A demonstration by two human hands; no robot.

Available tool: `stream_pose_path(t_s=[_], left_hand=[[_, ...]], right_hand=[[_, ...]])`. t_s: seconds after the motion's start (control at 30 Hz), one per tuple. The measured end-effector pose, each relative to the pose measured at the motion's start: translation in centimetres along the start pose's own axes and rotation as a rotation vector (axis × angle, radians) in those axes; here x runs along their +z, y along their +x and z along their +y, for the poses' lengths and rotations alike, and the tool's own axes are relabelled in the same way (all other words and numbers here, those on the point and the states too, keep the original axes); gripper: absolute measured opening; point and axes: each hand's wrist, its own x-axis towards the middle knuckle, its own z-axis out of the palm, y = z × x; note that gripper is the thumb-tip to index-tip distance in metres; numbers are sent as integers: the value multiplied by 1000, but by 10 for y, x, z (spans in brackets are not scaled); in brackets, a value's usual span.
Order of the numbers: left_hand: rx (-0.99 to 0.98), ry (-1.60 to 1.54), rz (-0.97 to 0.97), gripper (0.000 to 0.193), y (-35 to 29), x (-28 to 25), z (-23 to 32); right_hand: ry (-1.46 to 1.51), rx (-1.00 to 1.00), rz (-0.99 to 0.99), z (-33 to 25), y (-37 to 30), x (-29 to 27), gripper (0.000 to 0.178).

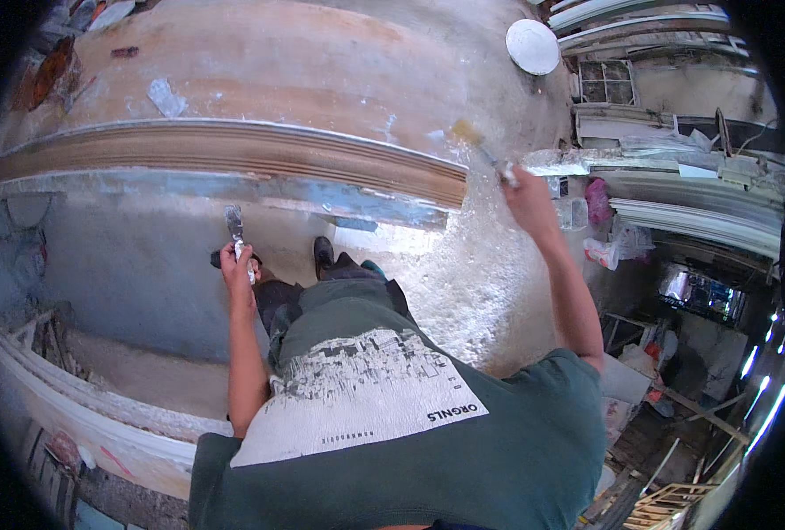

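Observation:
My left hand [241,269] is closed around the whitish, smeared handle of a putty knife [233,219], its grey blade pointing away from me. Out to the right, my right hand [527,199] grips a tool with a slim grey shank and a blurred yellowish head [467,133]; its exact kind is unclear. That head is just beyond the right end of a long, brown, ribbed moulding [260,159]. The moulding lies crosswise in front of me on a bluish, paint-stained plank [304,191]. Neither tool touches the moulding as far as I can see.
White residue covers the floor [490,291] at my right. A round white lid or bucket [532,47] stands far right. Long white mouldings [701,225] are stacked along the right side, near plastic bags [601,253]. More long white pieces [101,424] lie behind me at left.

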Motion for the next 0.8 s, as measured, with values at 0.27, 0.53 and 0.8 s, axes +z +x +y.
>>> stream_pose_path(t_s=[0.27, 0.53, 0.8], left_hand=[[-67, 17, -93, 35, -16, -19, -5], [4, -150, 57, 30, 16, -85, 43], [135, -222, 295, 31, 58, -232, 119]], right_hand=[[-226, -148, 9, 56, 16, 38, 24], [265, -292, 125, -142, 54, 115, 33], [490, -283, 53, -410, 94, 139, 35]])
